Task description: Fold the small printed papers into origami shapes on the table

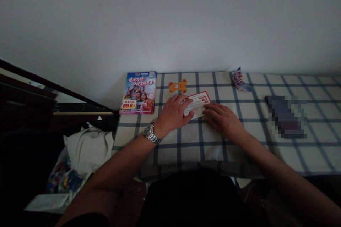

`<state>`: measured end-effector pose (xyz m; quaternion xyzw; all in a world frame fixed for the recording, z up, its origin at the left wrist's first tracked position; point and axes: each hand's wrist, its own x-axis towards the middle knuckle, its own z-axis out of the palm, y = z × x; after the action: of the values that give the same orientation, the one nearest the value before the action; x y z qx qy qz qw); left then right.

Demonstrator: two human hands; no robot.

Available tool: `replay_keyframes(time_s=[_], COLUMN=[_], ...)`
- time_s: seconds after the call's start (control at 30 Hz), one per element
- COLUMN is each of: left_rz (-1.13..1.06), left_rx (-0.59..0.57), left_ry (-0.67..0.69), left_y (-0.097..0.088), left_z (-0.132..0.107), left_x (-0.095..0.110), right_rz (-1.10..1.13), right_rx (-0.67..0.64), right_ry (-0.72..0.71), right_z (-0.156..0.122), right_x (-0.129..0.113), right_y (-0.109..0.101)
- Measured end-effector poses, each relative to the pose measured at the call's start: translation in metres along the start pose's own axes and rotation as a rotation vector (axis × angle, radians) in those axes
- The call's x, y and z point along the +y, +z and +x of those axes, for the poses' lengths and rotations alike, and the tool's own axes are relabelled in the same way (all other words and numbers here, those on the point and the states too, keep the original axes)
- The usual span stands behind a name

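Observation:
A white printed leaflet (197,103) with a red edge and red labels lies tilted on the checked tablecloth; it looks folded. At its left end, my left hand (174,111) grips it, fingers across the top and thumb on the near side. My right hand (223,118) has its fingers curled together onto the leaflet's right end, and its thumb is mostly hidden. Just beyond the left hand is a flat orange bear-shaped piece (178,86). To the left lies a pile of colourful printed flyers (139,94), its top sheet marked 89.9.
A bunched blue-and-pink item (239,79) sits near the wall at the right. Farther right is a dark, pixelated flat object (286,117). The checked cloth (165,152) covers the table. Below on the left, a white bag (90,147) stands beside dark wooden furniture (26,103).

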<state>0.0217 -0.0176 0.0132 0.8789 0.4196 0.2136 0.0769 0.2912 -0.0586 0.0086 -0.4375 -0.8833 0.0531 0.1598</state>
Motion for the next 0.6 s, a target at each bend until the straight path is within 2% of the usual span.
replay_keyframes(time_s=[0.13, 0.33, 0.6], left_rz=[-0.019, -0.05, -0.023], left_rx=[0.017, 0.008, -0.098], left_ry=[0.011, 0.082, 0.187], left_y=[-0.001, -0.001, -0.002], left_z=[0.001, 0.002, 0.001], left_x=[-0.006, -0.01, -0.011], right_rz=[-0.009, -0.017, 0.092], right_rx=[-0.017, -0.03, -0.032], right_ry=[0.006, -0.064, -0.133], right_z=[0.007, 0.014, 0.025], right_x=[0.007, 0.016, 0.03], right_y=[0.001, 0.004, 0.011])
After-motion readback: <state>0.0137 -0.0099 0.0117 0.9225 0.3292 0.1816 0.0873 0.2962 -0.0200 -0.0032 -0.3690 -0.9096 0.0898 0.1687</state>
